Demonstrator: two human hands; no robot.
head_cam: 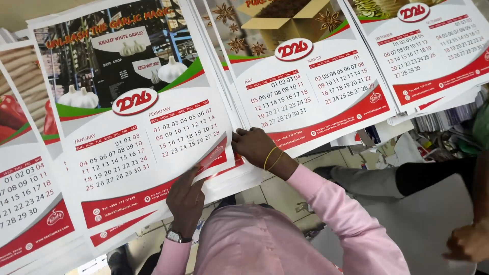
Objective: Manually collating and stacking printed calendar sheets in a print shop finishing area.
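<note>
Head view: at center frame, the left hand [186,198] pinches the lower right corner of the garlic calendar sheet [132,117], fingers curled under its edge to lift it off the stack. The right hand [254,146] presses closed fingers on the neighbouring calendar sheet [300,81], steadying it. Another person's hand [471,242] sits lower right.

The calendar sheet [137,127] under the left hand [186,201] is white with red date headings, dark grey numerals, a red band along the bottom and a green and red curve below a dark picture of white garlic bulbs. To its right, the next sheet [300,71] repeats the red and white scheme under brown star shapes and a tan box. The sleeve [336,209] is pale pink. The right hand [254,145] wears yellow bands [272,159] at the wrist; the watch [174,236] is silver.
</note>
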